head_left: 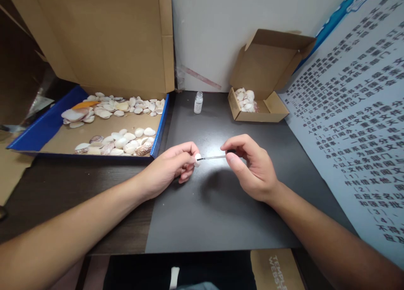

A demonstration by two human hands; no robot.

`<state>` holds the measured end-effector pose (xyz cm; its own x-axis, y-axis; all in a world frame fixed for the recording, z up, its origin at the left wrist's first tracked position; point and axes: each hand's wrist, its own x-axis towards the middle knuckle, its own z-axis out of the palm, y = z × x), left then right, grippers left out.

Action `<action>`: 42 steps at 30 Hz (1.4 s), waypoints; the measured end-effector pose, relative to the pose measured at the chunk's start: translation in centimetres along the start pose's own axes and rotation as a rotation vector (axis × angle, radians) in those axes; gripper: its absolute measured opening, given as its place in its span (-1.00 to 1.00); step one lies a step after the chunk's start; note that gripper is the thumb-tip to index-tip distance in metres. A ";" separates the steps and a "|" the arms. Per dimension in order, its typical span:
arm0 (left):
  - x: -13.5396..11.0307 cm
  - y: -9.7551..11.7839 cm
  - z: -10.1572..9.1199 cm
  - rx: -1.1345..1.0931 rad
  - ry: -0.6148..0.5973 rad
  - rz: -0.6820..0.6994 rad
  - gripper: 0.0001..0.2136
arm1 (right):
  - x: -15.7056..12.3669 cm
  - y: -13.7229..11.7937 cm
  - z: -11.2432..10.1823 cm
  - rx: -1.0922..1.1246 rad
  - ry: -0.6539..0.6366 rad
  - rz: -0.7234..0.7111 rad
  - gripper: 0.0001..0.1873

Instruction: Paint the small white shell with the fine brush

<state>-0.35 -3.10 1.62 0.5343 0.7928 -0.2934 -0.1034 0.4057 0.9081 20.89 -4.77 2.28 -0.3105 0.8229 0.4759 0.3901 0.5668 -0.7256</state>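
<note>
Dark-grey mat covers the rt part of the table, its front edge running w/ the table's front edge; bare brown wood-grain shows to the L. Room to move: mat stretches betw. the forearms down to that edge, and from the hands back to the bottle. L side bounded by the blue wall of the shell tray, rt side by a slanting printed sheet, back by a pale wall w/ a reddish strip low on it. Small carton sits at back rt, near the sheet, lid up. Below the front edge, rt: brown cardboard w/ "TEMPLE" lettering.

L hand, just past the tray's near rt corner: fingers pinching a small white shell at their tips, over the mat. Rt hand: fingers gripping the dark cap of a thin brush; its stem runs approx. level, dark tip at the shell.

Bottle: small, upright, clear neck, whitish body w/ printed label. Tray: blue sides, brown cardboard base, tall cardboard lid; shells in two groups, back & front, mostly white, smooth, rounded, some ridged/brownish, one orange. Carton: plain brown cardboard, white shells piled at its L end.
</note>
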 end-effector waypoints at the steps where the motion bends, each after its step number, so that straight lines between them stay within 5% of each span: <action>1: 0.0 0.0 0.0 -0.002 0.000 0.000 -0.95 | 0.0 0.0 0.0 -0.012 0.004 0.009 -0.91; 42: -0.1 0.1 0.1 0.018 -0.015 -0.003 -0.87 | 0.0 -0.1 -0.1 -0.033 0.030 0.018 -0.88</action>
<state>-0.37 -3.20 1.78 0.5475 0.7844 -0.2915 -0.0866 0.3996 0.9126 20.94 -4.84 2.35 -0.2777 0.8333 0.4780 0.4237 0.5528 -0.7176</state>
